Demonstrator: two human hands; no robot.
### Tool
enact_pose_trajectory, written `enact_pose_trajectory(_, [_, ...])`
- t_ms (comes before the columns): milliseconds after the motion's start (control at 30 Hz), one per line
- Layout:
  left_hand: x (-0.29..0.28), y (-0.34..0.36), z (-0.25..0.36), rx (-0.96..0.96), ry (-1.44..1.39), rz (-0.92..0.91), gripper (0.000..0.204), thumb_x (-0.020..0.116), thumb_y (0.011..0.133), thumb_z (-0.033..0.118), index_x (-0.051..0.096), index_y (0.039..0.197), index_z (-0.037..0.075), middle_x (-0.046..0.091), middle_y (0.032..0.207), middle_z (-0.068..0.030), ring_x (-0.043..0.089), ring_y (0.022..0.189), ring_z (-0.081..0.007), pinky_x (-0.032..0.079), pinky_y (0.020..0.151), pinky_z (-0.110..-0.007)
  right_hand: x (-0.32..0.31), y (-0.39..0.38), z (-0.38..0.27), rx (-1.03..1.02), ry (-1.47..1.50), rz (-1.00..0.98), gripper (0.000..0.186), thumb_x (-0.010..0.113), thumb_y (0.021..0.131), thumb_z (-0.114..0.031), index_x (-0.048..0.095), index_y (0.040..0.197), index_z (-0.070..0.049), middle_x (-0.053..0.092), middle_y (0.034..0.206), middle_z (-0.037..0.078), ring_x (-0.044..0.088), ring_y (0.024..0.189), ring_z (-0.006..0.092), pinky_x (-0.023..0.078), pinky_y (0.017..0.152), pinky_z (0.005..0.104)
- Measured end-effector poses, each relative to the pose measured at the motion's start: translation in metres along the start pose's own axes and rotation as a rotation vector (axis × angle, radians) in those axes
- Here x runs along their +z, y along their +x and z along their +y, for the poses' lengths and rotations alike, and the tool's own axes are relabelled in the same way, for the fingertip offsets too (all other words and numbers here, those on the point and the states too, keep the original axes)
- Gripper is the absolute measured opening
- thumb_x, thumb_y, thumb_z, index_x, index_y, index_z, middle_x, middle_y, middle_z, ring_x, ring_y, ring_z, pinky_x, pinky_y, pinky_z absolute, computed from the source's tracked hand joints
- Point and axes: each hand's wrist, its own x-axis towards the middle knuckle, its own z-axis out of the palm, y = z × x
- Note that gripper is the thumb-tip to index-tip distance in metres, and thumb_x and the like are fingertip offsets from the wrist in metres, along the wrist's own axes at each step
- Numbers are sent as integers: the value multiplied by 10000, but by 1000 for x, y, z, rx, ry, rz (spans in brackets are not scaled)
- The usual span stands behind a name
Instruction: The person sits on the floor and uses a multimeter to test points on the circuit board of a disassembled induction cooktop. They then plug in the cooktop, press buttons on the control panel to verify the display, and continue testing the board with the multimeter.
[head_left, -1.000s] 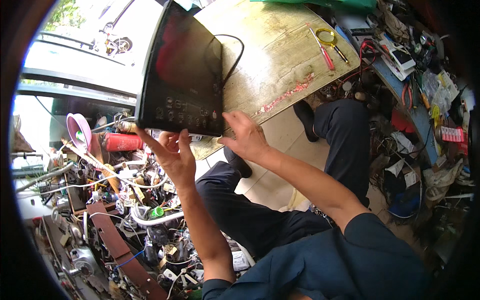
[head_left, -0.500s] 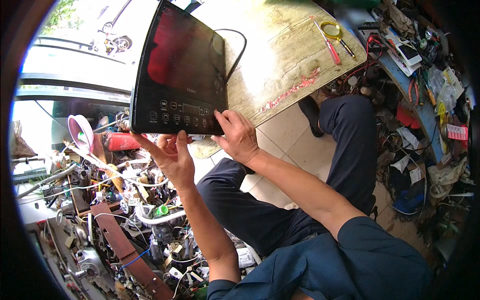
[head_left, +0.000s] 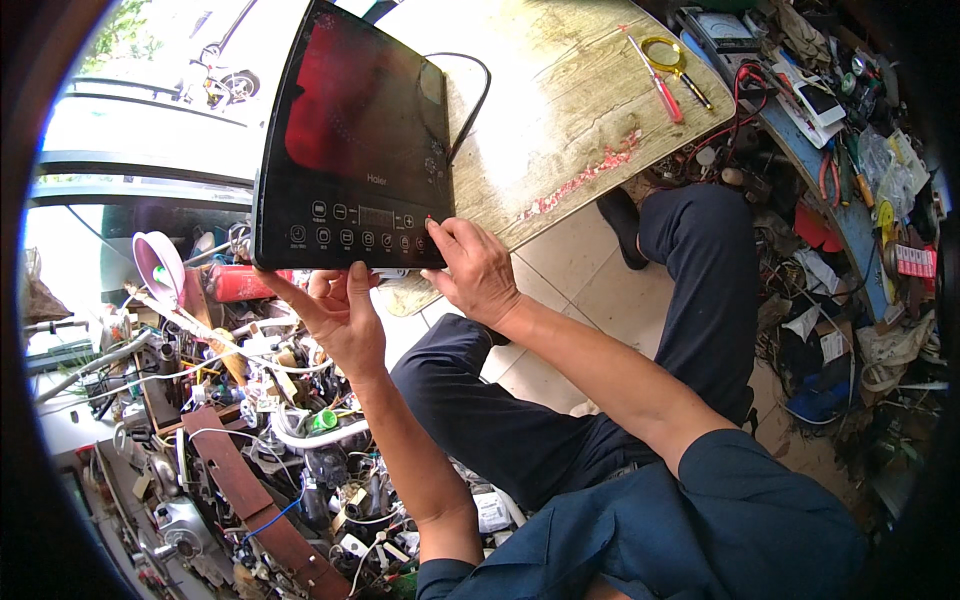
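A black induction cooker [head_left: 350, 150] is tilted up over the left part of the wooden table, its glossy top and touch buttons facing me. A black power cord [head_left: 484, 110] loops out behind its right side. My left hand [head_left: 338, 315] supports the near edge from below, thumb on the front rim and the other fingers partly hidden underneath. My right hand [head_left: 474, 262] grips the near right corner, with a fingertip close to the rightmost buttons. The cooker's underside is hidden.
On the table [head_left: 560, 120] lie a red-handled screwdriver [head_left: 667, 98] and a yellow-rimmed magnifying glass [head_left: 662, 52]. Cables, parts and a brown board [head_left: 235, 470] are heaped at lower left. A blue-edged bench [head_left: 840, 230] with a meter [head_left: 722, 30] and tools stands right.
The induction cooker has shifted slightly to the left, and its near edge sits a little differently. My left hand has moved left with it; my right hand stays at the corner.
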Motion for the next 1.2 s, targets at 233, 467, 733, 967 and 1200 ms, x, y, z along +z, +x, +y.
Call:
enact_pose_trajectory(233, [7,-2,1,-11,33,19,1081,684,942,-56,-67,1664,234,645,925,-54,604,763,-82,536,714,-242,-19,7,1,55,5,-51,716,886,705,-249,603,1307,18,621,1167,158,641,1045,337,532,899,410])
enact_pose_trajectory(467, [24,-7,13,211,296,-43,969,704,888,-63,145,1658,121,668,867,-83,661,706,-174,560,640,-321,-99,68,0,553,929,-220,529,640,1028,-244,495,1472,5,657,1309,114,660,1125,177,516,941,303])
enact_pose_trajectory(733, [76,-25,47,522,704,-253,804,616,867,71,358,1616,210,502,722,-35,573,605,-198,503,520,-341,-192,101,-14,391,902,-324,570,396,1124,-410,474,1464,40,593,1410,121,586,1268,199,437,1095,373])
enact_pose_trajectory(967, [134,-55,32,658,777,-320,651,592,888,175,497,1529,236,537,696,15,581,630,-146,461,506,-278,-223,61,62,722,925,-147,341,491,1107,-324,584,1295,-56,661,1189,12,647,1077,135,509,951,334])
enact_pose_trajectory(1200, [169,-72,6,686,831,-325,396,609,879,213,702,1256,132,575,699,28,602,648,-157,451,589,-301,-216,50,115,831,769,-139,365,507,1103,-291,619,1273,12,678,1153,56,659,1010,157,529,906,328])
